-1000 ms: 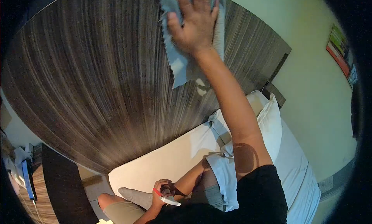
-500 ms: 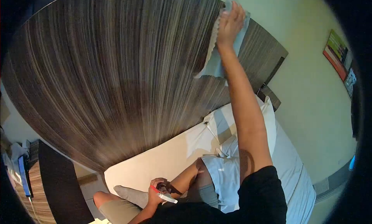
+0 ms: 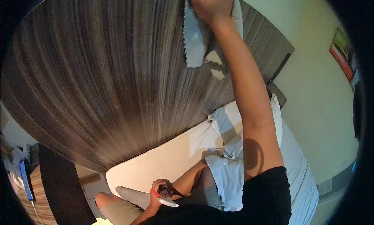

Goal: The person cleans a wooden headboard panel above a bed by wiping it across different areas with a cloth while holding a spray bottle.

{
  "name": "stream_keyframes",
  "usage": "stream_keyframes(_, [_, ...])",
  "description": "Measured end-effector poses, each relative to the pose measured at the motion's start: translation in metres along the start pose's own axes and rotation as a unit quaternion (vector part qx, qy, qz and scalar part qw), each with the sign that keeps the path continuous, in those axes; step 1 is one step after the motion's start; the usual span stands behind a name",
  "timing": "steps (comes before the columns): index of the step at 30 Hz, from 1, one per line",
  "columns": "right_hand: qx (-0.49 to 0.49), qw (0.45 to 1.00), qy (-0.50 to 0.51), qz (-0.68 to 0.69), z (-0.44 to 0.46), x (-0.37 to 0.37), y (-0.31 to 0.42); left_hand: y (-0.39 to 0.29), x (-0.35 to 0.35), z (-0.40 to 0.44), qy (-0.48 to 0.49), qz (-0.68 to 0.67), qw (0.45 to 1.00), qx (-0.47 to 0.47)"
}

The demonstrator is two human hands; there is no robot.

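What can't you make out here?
All in head view:
Right hand: partly cut off by the top edge.
Cloth: partly covered by that hand, top cut off too.
Red-and-white thing: partly hidden by the left hand.
Wall picture: right side lost in the dark border.

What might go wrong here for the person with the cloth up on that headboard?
Losing balance is one risk: the right hand is stretched high on the headboard, while a sock-covered foot rests on a mattress that may give. The left hand holds what looks like a spray bottle low over the bed, so an accidental squeeze might wet the mattress. The cloth is near the headboard's edge and might slip off it.
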State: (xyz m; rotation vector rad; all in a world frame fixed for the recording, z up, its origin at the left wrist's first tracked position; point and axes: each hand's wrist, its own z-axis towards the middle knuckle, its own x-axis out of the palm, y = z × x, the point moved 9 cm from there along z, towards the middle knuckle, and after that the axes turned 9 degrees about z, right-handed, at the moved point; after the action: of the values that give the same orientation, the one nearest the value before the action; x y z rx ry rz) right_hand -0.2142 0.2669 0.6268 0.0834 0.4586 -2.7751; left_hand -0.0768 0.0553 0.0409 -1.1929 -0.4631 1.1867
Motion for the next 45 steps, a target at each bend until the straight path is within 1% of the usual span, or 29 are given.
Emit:
stream_keyframes(1, [0.002, 1.0, 0.002, -0.002, -0.003, -0.003, -0.014, 0.004, 0.001, -0.001, 0.012, -0.004, 1.0, -0.006])
stream_keyframes(3, [-0.002, 0.998, -0.044, 0.035, -0.009, -0.019, -0.039, 0.014, 0.006, -0.006, 0.025, -0.009, 1.0, -0.013])
stream_keyframes(6, [0.027, 0.997, -0.065, 0.035, -0.023, -0.04, -0.07, 0.024, 0.007, -0.01, 0.006, -0.005, 1.0, -0.004])
stream_keyframes(9, [0.055, 0.996, -0.066, 0.016, -0.036, -0.051, -0.105, 0.012, 0.008, -0.006, 0.004, -0.032, 0.999, -0.007])
stream_keyframes(10, [0.054, 0.996, -0.064, 0.013, -0.039, -0.053, -0.108, 0.003, 0.004, -0.003, 0.002, 0.001, 1.0, -0.009])
stream_keyframes(11, [0.08, 0.995, -0.051, 0.014, -0.04, -0.053, -0.115, -0.002, 0.002, -0.001, -0.002, 0.035, 0.999, -0.011])
stream_keyframes(12, [0.103, 0.994, -0.038, 0.015, -0.04, -0.052, -0.119, -0.002, 0.001, -0.001, -0.004, 0.031, 0.999, -0.007])
stream_keyframes(13, [0.097, 0.994, -0.038, 0.015, -0.044, -0.052, -0.129, -0.003, 0.0, 0.0, -0.004, 0.039, 0.999, -0.001])
stream_keyframes(14, [0.121, 0.991, -0.01, -0.048, -0.049, -0.044, -0.145, -0.002, 0.0, -0.001, -0.006, 0.046, 0.999, 0.004])
stream_keyframes(15, [0.144, 0.983, 0.016, -0.11, -0.043, -0.039, -0.142, -0.001, -0.001, -0.002, -0.012, 0.043, 0.999, 0.007])
stream_keyframes(16, [0.136, 0.985, 0.015, -0.106, -0.036, -0.034, -0.133, 0.003, 0.0, -0.002, -0.011, 0.037, 0.999, 0.002])
stream_keyframes(18, [0.046, 0.988, -0.113, -0.099, -0.033, -0.034, -0.084, 0.007, 0.001, -0.004, -0.018, 0.032, 0.999, -0.002])
stream_keyframes(20, [0.055, 0.991, -0.1, -0.076, -0.02, -0.019, -0.054, 0.009, 0.002, -0.004, -0.017, 0.022, 0.999, -0.027])
stream_keyframes(22, [0.053, 0.991, -0.098, -0.078, -0.008, -0.002, -0.021, 0.008, 0.001, -0.005, -0.022, 0.016, 0.999, -0.016])
stream_keyframes(24, [0.053, 0.99, -0.083, -0.096, 0.001, 0.016, 0.011, 0.037, 0.012, -0.013, -0.013, -0.042, 0.996, -0.073])
stream_keyframes(26, [0.05, 0.992, -0.111, -0.036, 0.012, 0.021, 0.05, 0.03, 0.007, -0.01, -0.018, -0.021, 0.998, -0.064])
stream_keyframes(27, [0.078, 0.993, -0.084, -0.034, 0.018, 0.027, 0.064, 0.026, 0.005, -0.009, -0.02, 0.004, 0.999, -0.05])
stream_keyframes(28, [0.073, 0.993, -0.083, -0.03, 0.024, 0.032, 0.078, 0.023, 0.004, -0.008, -0.021, 0.029, 0.999, -0.035])
stream_keyframes(29, [0.076, 0.994, -0.077, -0.027, 0.028, 0.038, 0.089, 0.025, 0.005, -0.01, -0.027, -0.012, 0.997, -0.066])
stream_keyframes(30, [0.081, 0.994, -0.071, -0.024, 0.032, 0.043, 0.099, 0.03, 0.006, -0.012, -0.031, -0.013, 0.997, -0.066])
stream_keyframes(32, [0.076, 0.993, -0.086, -0.019, 0.04, 0.051, 0.119, 0.044, 0.014, -0.016, -0.017, -0.08, 0.993, -0.09])
stream_keyframes(34, [0.075, 0.992, -0.096, -0.023, 0.047, 0.054, 0.131, 0.036, 0.011, -0.015, -0.019, -0.082, 0.992, -0.092])
stream_keyframes(37, [0.053, 0.994, -0.097, -0.009, 0.047, 0.051, 0.137, 0.037, 0.009, -0.015, -0.026, -0.141, 0.982, -0.119])
stream_keyframes(38, [0.037, 0.994, -0.104, 0.003, 0.046, 0.048, 0.137, 0.036, 0.007, -0.017, -0.028, -0.14, 0.983, -0.119])
stream_keyframes(39, [0.007, 0.993, -0.1, -0.063, 0.044, 0.053, 0.131, 0.03, 0.004, -0.016, -0.028, -0.104, 0.988, -0.111])
stream_keyframes(40, [0.006, 0.993, -0.103, -0.063, 0.043, 0.05, 0.126, 0.026, 0.001, -0.014, -0.027, -0.068, 0.992, -0.103])
stream_keyframes(42, [-0.036, 0.996, -0.075, -0.04, 0.042, 0.048, 0.121, 0.025, -0.001, -0.014, -0.038, -0.089, 0.991, -0.097])
stream_keyframes(43, [-0.041, 0.995, -0.081, -0.035, 0.038, 0.044, 0.116, 0.025, -0.001, -0.015, -0.047, -0.113, 0.988, -0.093])
stream_keyframes(45, [-0.031, 0.996, -0.082, -0.034, 0.033, 0.038, 0.102, 0.029, 0.0, -0.016, -0.039, -0.102, 0.989, -0.096])
